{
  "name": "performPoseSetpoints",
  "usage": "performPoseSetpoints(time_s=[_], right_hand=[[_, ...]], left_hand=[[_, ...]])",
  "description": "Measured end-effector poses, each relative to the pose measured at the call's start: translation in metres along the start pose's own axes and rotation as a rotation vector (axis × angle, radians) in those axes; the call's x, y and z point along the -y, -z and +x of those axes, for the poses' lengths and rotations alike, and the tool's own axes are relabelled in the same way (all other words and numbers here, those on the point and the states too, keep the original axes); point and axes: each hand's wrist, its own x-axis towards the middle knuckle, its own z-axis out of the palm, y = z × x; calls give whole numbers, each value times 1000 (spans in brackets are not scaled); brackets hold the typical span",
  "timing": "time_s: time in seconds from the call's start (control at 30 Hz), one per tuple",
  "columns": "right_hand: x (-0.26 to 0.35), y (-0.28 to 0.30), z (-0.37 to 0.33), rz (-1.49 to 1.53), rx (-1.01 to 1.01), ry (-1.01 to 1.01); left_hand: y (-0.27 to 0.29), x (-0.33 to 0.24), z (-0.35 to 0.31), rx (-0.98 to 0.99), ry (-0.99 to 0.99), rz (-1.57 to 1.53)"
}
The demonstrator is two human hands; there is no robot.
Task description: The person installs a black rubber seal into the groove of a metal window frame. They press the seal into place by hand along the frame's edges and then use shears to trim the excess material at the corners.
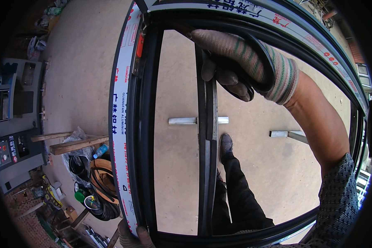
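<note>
A large aluminium window frame with black inner channels and white printed protective film spreads out in front of me. My right hand, in a striped knit glove with dark fingertips, is closed round a pair of scissors with big black loop handles. The scissors point at the frame's far left inner corner; their blade tips are hard to make out against the black channel. At the near left corner, my left hand grips the frame's side, only partly in view. A dark upright bar divides the frame's opening.
Left of the frame lie wooden bars, coiled black hose and a blue bottle. A grey machine with a control panel stands at far left. Metal supports show below the frame, and my shoe rests on the floor.
</note>
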Motion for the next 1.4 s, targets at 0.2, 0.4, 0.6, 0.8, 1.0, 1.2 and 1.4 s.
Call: performPoseSetpoints(time_s=[0.2,0.4,0.6,0.8,1.0,1.2,1.4], right_hand=[[18,4,-1,135,-6,-102],[41,10,4,242,167,-340],[41,9,8,216,236,-294],[61,8,3,218,245,-384],[29,7,0,103,21,-53],[9,-1,0,165,20,64],[-6,-4,6,345,66,-8]], left_hand=[[1,-4,0,8,19,-28],[0,5,-1,16,13,-36],[0,8,-2,3,5,-36],[-1,5,-3,-35,-23,-3],[-2,0,5,-25,-70,53],[-1,3,1,-48,-56,53],[-1,2,2,-33,-50,68]])
